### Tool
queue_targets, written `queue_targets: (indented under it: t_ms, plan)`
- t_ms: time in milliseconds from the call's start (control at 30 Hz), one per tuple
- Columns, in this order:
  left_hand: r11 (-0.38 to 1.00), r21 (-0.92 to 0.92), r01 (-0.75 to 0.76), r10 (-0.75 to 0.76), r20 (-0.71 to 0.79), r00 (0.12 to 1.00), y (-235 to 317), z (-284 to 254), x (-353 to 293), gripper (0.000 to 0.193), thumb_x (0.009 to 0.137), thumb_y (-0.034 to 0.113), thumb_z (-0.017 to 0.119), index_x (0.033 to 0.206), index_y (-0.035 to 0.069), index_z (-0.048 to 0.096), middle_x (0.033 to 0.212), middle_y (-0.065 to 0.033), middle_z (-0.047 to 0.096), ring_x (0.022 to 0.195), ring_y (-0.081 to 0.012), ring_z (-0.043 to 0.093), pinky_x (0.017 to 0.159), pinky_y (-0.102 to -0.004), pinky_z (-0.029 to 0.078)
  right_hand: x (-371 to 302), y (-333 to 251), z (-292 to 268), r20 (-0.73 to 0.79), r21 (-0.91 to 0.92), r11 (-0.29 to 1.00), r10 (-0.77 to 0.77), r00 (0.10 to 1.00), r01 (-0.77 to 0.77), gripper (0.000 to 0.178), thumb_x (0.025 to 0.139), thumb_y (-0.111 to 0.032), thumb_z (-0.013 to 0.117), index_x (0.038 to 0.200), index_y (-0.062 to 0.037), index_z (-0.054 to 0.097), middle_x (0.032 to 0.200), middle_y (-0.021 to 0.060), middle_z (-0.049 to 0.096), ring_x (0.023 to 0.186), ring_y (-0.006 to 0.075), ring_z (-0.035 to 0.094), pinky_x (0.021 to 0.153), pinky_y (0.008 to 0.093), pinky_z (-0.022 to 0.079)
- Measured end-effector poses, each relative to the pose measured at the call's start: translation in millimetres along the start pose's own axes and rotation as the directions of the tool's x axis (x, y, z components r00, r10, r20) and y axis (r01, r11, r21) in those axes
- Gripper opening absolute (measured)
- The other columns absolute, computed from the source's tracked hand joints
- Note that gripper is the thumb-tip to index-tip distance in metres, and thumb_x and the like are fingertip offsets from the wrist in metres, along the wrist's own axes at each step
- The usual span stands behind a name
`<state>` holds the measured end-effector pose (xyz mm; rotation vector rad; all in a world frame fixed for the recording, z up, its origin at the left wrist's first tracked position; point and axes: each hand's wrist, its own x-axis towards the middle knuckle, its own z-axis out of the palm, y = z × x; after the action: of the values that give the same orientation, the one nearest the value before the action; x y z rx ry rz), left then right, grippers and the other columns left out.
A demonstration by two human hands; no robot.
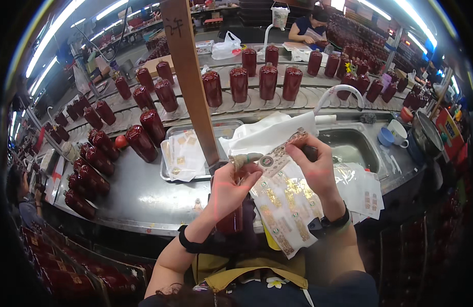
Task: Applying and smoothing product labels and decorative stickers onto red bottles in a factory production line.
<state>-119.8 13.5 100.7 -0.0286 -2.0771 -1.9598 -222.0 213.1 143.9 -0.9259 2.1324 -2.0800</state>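
Note:
Between my hands, in front of my chest, is a narrow printed decal strip (278,156) with gold patterning and a round dark emblem. My left hand (231,187) is closed at its left end, and pale covers wrap some of its fingertips. My right hand (316,162) pinches the strip's upper right end. Below the strip hangs a translucent decal sheet (290,207) with rows of gold and green prints; what supports it is hidden. A dark red bottle (229,221) stands under my left wrist, mostly covered by the arm.
A metal tray (170,176) holds decal sheets (185,156) beside a wooden post (191,77). White cloth (277,130) lies behind my hands. At right are a water-filled sink (351,148) and cups (396,131). Red bottles (238,84) line a conveyor (221,113); a person (309,29) sits beyond.

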Motion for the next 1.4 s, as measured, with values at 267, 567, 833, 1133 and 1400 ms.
queue_targets:
  t_ms: [267,567,833,1133,1400]
  plan:
    - [0.985,0.098,0.141,-0.155,0.159,0.975,2,-10,-21,0.035,0.1,0.003,0.065,0.134,-0.005,0.059,0.114,-0.0074,0.072,0.102,-0.0105,0.067,0.093,-0.0272,0.054,-27,65,-13,-0.182,-0.237,0.967,0.048,0.982,-0.092,0.026,0.094,-0.007,0.074,0.12,-0.0032,0.072,0.084,-0.0044,0.063,0.067,0.002,0.046,0.057,0.0212,0.036]
    - [0.989,0.148,0.022,-0.065,0.291,0.955,45,-29,-53,0.035,0.093,0.007,0.074,0.126,-0.003,0.064,0.091,-0.009,0.076,0.079,-0.0106,0.071,0.069,-0.0281,0.057,-56,43,25,0.67,-0.076,0.987,0.157,0.725,-0.144,0.036,0.091,-0.017,0.081,0.123,-0.0026,0.07,0.08,-0.0036,0.057,0.073,0.0058,0.048,0.065,0.0247,0.04]
    - [0.881,0.469,0.055,-0.122,0.113,0.986,37,-62,-79,0.042,0.092,-0.002,0.073,0.134,0.002,0.066,0.097,-0.0044,0.076,0.085,-0.0069,0.068,0.077,-0.0248,0.054,-51,16,48,0.586,-0.329,0.923,0.365,0.724,-0.199,0.019,0.092,-0.018,0.078,0.099,-0.0013,0.072,0.079,0.0036,0.065,0.072,0.0118,0.055,0.067,0.0288,0.045]
    - [0.939,0.122,0.321,-0.335,0.122,0.934,37,-77,-130,0.048,0.089,-0.004,0.077,0.135,0.0,0.063,0.091,0.0022,0.061,0.087,-0.0045,0.06,0.078,-0.022,0.051,-96,-5,60,0.521,-0.312,0.943,0.269,0.81,-0.113,0.015,0.091,-0.016,0.077,0.092,-0.0021,0.073,0.083,0.0097,0.068,0.076,0.022,0.062,0.072,0.0344,0.049]
    - [0.938,0.051,0.342,-0.343,0.017,0.939,-23,-88,-120,0.046,0.094,0.006,0.076,0.137,0.0,0.059,0.089,0.006,0.051,0.078,-0.0017,0.048,0.07,-0.0193,0.042,-104,30,77,0.312,-0.406,0.9,0.297,0.903,-0.156,0.019,0.091,-0.018,0.078,0.094,-0.0004,0.073,0.083,0.0122,0.066,0.074,0.0237,0.061,0.071,0.0363,0.048]
